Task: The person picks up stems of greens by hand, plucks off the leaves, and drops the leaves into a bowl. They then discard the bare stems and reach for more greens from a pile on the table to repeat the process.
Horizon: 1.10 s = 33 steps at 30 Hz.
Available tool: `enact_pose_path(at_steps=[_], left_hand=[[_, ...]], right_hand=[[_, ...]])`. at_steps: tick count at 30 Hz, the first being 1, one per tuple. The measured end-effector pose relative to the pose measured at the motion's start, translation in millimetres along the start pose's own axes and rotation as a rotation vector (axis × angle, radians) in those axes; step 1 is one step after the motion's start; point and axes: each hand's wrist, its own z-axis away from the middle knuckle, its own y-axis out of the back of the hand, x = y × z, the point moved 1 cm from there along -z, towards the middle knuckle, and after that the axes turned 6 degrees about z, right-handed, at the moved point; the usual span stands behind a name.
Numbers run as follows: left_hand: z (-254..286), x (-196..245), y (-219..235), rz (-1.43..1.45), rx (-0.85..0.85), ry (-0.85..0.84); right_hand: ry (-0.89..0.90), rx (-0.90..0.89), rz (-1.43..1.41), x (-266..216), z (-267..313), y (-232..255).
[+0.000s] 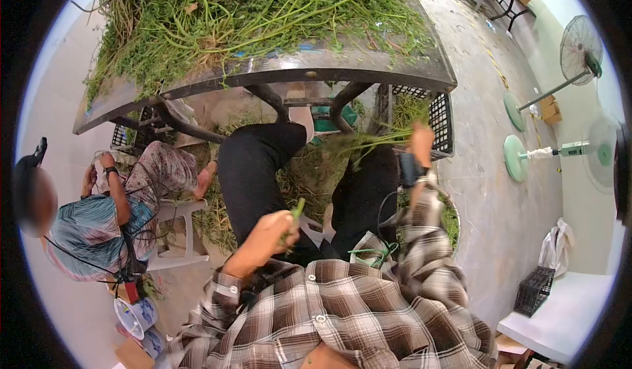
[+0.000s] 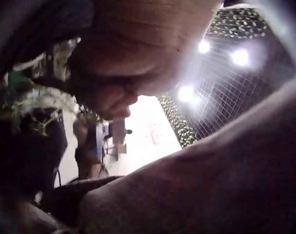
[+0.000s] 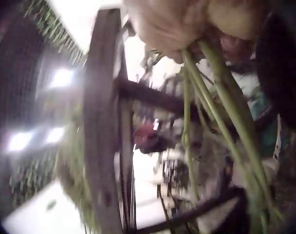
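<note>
1. At the centre of the head view my left hand (image 1: 266, 234) is curled round a short green stem piece (image 1: 297, 208), whose tip pokes up above the fingers. The left wrist view is too dark and close to add anything.
2. At centre right my right hand (image 1: 421, 144) has its grip clenched on a bunch of long stems (image 1: 368, 142) that trail to the left over my lap. The right wrist view confirms this: the stems (image 3: 221, 97) run down from the closed fingers at the top of the frame.
3. The surface (image 1: 342, 63) fills the upper part of the frame and carries a deep heap of greens (image 1: 250, 13), so I judge that most of the sorting is left to do.
4. Below it, green scraps (image 1: 306, 175) litter the floor between my knees, which suggests to me that a fair amount has been trimmed already.
5. A black crate (image 1: 440, 115) stands just to the right of my right hand, with some greens visible inside.
6. At lower left another person (image 1: 99, 224) sits on a white stool (image 1: 174, 237).
</note>
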Motion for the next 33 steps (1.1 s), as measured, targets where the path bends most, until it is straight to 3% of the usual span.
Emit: enact_pose_path(at_steps=[1,2,3,6,7,8,13,15,21,24,26,30,33], left_hand=[[7.1,-3.0,4.8,-0.041,0.061,-0.039],[4.4,-4.4,7.7,0.107,0.144,-0.008],[-1.5,-1.7,8.6,0.200,0.130,-0.025],[-23.3,11.8,-2.5,0.218,0.121,-0.114],[-30.5,16.3,-5.8,0.212,0.125,-0.156],[-36.3,20.2,-8.0,0.206,0.133,-0.194],[-54.5,22.8,-15.0,0.190,0.130,-0.216],[-61.6,19.2,-18.0,-0.012,0.195,-0.176],[-78.5,9.3,-30.6,0.012,0.167,-0.257],[-86.4,9.9,-29.8,-0.127,0.181,-0.278],[-91.5,9.8,-35.7,-0.378,0.182,-0.460],[-87.2,13.7,-53.6,-0.455,0.096,-0.295],[-88.6,13.4,-57.5,-0.539,0.031,-0.273]], right_hand=[[0.150,0.062,-0.053,19.6,-23.8,8.6],[-0.011,0.025,-0.169,-36.4,4.5,24.4],[-0.011,0.029,-0.163,-43.3,11.0,24.7],[-0.034,-0.018,-0.202,-53.2,17.1,27.0],[-0.116,-0.057,-0.456,-59.5,27.0,22.7],[-0.144,-0.096,-0.499,-54.1,27.5,21.8],[-0.241,-0.155,-0.659,-57.4,52.3,16.1],[-0.248,-0.210,-0.712,-61.8,58.6,13.4],[-0.301,-0.248,-0.786,-66.8,69.4,6.4],[-0.311,-0.281,-0.797,-66.0,76.4,3.0],[-0.308,-0.290,-0.806,-71.3,84.2,0.1],[-0.308,-0.301,-0.863,-75.9,91.0,-2.4],[-0.341,-0.379,-0.925,-71.0,89.9,-4.4]])
